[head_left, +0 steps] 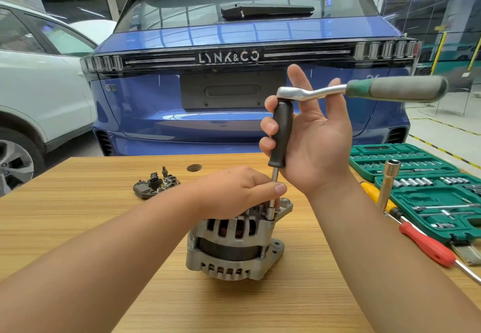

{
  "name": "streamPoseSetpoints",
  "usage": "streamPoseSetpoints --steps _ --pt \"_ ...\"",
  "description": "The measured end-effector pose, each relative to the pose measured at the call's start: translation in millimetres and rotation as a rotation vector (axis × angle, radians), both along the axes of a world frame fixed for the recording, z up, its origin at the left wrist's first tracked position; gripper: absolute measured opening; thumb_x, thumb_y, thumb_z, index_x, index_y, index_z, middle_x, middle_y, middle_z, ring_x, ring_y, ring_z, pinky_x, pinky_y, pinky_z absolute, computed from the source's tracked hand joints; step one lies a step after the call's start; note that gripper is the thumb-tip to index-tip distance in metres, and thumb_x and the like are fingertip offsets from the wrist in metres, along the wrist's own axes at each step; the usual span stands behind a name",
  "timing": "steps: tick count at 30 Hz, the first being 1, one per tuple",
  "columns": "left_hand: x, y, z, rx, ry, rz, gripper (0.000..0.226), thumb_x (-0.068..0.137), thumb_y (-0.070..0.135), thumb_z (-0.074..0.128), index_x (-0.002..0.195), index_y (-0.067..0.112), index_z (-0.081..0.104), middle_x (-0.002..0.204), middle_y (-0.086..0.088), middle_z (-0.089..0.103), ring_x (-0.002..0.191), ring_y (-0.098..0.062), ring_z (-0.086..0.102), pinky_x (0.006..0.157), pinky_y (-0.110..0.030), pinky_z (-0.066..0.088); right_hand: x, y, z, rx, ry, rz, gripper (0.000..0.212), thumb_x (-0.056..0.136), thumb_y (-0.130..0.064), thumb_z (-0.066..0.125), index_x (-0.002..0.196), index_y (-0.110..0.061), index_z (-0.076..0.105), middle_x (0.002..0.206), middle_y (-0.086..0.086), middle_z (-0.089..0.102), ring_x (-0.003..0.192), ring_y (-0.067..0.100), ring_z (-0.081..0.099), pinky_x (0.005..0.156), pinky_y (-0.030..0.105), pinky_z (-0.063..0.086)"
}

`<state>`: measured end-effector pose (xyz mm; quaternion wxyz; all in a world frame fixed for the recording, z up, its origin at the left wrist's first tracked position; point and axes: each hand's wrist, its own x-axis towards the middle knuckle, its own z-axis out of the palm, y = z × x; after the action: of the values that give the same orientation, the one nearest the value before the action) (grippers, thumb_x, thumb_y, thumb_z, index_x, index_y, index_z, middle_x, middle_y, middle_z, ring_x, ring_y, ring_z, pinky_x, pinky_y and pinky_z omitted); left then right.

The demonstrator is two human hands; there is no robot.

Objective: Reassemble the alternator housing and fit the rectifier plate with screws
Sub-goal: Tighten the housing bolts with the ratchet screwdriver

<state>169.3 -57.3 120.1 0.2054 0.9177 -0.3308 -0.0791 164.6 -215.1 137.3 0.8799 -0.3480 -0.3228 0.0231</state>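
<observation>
Your left hand (234, 192) is steadying the alternator (234, 241) on the bench (78, 215); your right hand (309, 137) is curling its grip round the driver handle (281, 134), so keep the shaft upright

silver alternator housing (234, 249) upright on table; rectifier plate (156, 185) behind-left.

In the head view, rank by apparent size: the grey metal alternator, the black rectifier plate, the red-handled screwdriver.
1. Grey metal alternator
2. Red-handled screwdriver, though it lies nearer the camera's edge
3. Black rectifier plate, farther away
</observation>
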Motion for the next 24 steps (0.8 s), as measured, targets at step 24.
streamPoseSetpoints --steps 24 --pt "1 8 4 -0.286 0.231 0.002 0.029 0.089 0.061 0.051 0.086 0.045 0.075 0.091 0.015 0.073 0.085 0.001 0.068 0.083 -0.033 0.046 -8 12 5 -0.097 -0.009 -0.302 0.035 0.101 -0.010 0.051 0.117 -0.038 0.065 0.084 0.000 0.065 0.064 0.013 0.055 0.053 0.026 0.043"
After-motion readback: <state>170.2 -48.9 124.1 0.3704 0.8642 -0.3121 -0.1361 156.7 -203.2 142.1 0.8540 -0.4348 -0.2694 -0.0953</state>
